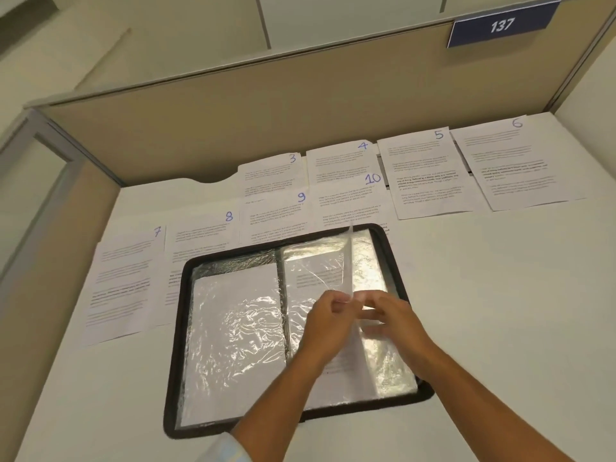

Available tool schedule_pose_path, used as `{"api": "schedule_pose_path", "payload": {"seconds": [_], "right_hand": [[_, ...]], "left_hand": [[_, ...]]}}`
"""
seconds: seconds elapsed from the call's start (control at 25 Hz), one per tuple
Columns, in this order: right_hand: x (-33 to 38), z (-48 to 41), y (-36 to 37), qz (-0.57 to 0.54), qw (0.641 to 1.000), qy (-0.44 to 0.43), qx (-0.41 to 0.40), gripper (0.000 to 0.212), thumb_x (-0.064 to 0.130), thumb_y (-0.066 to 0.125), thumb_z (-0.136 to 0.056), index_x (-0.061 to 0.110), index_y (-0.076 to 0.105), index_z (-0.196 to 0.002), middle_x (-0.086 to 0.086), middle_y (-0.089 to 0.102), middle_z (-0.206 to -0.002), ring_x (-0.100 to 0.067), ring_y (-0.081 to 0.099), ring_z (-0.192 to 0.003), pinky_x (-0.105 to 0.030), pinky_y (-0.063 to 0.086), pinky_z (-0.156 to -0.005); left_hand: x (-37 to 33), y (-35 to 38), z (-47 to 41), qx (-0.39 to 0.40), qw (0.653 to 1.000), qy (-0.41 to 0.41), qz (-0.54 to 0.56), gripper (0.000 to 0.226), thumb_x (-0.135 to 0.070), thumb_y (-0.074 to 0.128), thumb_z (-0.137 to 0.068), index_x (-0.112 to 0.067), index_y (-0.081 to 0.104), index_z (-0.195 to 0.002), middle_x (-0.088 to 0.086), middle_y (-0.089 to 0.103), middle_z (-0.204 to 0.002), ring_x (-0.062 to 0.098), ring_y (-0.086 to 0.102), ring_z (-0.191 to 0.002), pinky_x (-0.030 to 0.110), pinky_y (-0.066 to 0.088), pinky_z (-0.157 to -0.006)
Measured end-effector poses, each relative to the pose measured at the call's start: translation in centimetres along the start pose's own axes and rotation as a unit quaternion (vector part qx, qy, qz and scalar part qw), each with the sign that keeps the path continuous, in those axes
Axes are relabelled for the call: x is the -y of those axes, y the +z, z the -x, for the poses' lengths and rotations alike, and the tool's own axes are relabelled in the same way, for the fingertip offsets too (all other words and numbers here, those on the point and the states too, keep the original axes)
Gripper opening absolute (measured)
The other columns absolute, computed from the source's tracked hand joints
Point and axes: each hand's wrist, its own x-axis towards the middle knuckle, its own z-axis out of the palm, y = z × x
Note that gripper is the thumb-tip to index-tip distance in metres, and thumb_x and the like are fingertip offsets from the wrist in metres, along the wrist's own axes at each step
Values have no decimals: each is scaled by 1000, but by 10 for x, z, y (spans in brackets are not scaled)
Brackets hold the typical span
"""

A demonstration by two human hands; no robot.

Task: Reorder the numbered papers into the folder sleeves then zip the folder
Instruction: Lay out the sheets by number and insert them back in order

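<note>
An open black zip folder lies on the white desk, its clear plastic sleeves showing white pages. My left hand and my right hand meet over the right half and pinch the edge of a clear sleeve that stands up on edge. Numbered papers lie behind the folder: 7, 8, 9, 10, 3, 4, 5 and 6. The folder's top edge overlaps papers 8, 9 and 10.
A beige partition wall closes off the back and left of the desk. A blue sign reading 137 hangs at the top right. Bare white desk surface lies right of the folder.
</note>
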Motion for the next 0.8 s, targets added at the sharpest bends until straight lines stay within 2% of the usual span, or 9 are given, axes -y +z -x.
{"api": "schedule_pose_path", "payload": {"seconds": [0.12,0.2,0.24,0.28,0.32,0.4,0.48,0.6,0.8], "right_hand": [[-25,9,17,45,998,-43,28,33,24,44,-111,31,73,-125,17,72,-125,-5,66,-120,-32,52,-99],[-50,6,19,120,988,-95,5,34,19,47,-110,34,65,-135,26,63,-136,1,56,-131,-19,45,-105],[-63,4,18,195,972,-131,-10,35,22,47,-111,32,58,-142,28,53,-145,5,48,-138,-14,39,-110],[-75,2,15,282,944,-168,-27,39,27,47,-111,27,52,-149,24,45,-153,4,40,-144,-14,33,-115],[-87,-1,11,369,905,-209,-39,43,33,45,-111,21,50,-152,17,40,-158,0,37,-147,-21,32,-120],[-110,-6,7,518,809,-275,-51,51,39,41,-106,13,56,-148,1,44,-161,-15,39,-150,-40,39,-120],[-119,-5,12,585,758,-281,-64,54,40,44,-101,12,58,-145,-5,46,-160,-21,39,-151,-45,42,-118],[-126,-2,16,602,744,-273,-98,54,38,47,-102,14,53,-150,-2,40,-164,-18,32,-154,-39,29,-124],[-129,0,19,615,728,-282,-109,56,42,39,-104,14,52,-151,-2,40,-164,-16,29,-155,-36,23,-126]], "left_hand": [[3,-13,0,-81,996,-24,-3,9,-34,65,-96,-29,68,-104,-9,73,-99,12,71,-91,36,60,-80],[9,-28,-2,-108,993,-48,16,13,-20,61,-93,-24,72,-93,-2,76,-91,23,74,-86,41,60,-78],[12,-38,-1,-109,992,-57,37,13,-17,61,-93,-21,74,-91,3,77,-90,29,75,-87,40,59,-75],[16,-47,-1,-111,991,-61,53,13,-15,63,-95,-18,75,-92,8,77,-92,31,75,-87,39,59,-72],[21,-57,0,-116,988,-64,73,12,-15,64,-96,-17,76,-94,11,77,-94,31,75,-86,39,59,-71],[28,-77,5,-122,982,-71,128,11,-13,66,-97,-14,76,-98,14,78,-97,30,74,-81,40,58,-70],[36,-103,10,-121,976,-72,165,10,-12,67,-97,-10,77,-97,15,79,-96,30,72,-80,42,59,-74],[58,-148,14,-141,972,-80,169,9,-16,69,-96,-14,78,-94,15,79,-98,33,74,-87,51,61,-84],[105,-216,25,-215,957,-128,146,7,-13,68,-97,-15,75,-95,14,76,-95,32,73,-86,44,62,-76]]}}
